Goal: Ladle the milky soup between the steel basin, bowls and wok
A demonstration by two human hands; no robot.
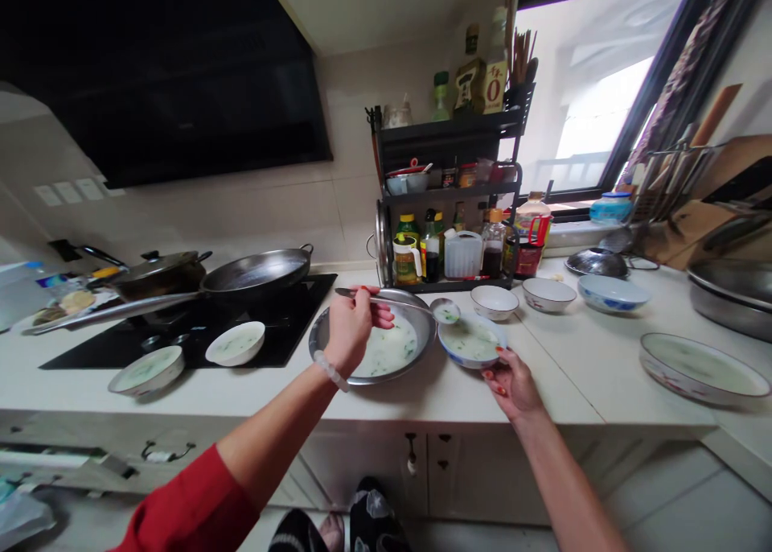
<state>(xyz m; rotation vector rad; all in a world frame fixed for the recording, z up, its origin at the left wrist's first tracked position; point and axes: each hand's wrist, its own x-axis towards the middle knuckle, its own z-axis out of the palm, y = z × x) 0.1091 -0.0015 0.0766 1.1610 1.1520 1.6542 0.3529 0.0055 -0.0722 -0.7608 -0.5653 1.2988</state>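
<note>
Left hand (351, 328) out over the metal basin (426, 341), fingers clamped on the ladle (410, 302), scoop right at the far-left edge of the neighbouring blue-and-white bowl (463, 362)! Right hand (512, 381), fingers gripping that bowl's near-right side; pale, green-flecked liquid (386, 351) fills both.

Window (594, 109) glare at right, dimmer left, stretched edges

Single head camera | from above the near side of the tabletop (572, 387) | facing forward and down | left hand (351, 332) and right hand (517, 385) close by | stove (290, 327) at left, window (560, 93) at right
</note>
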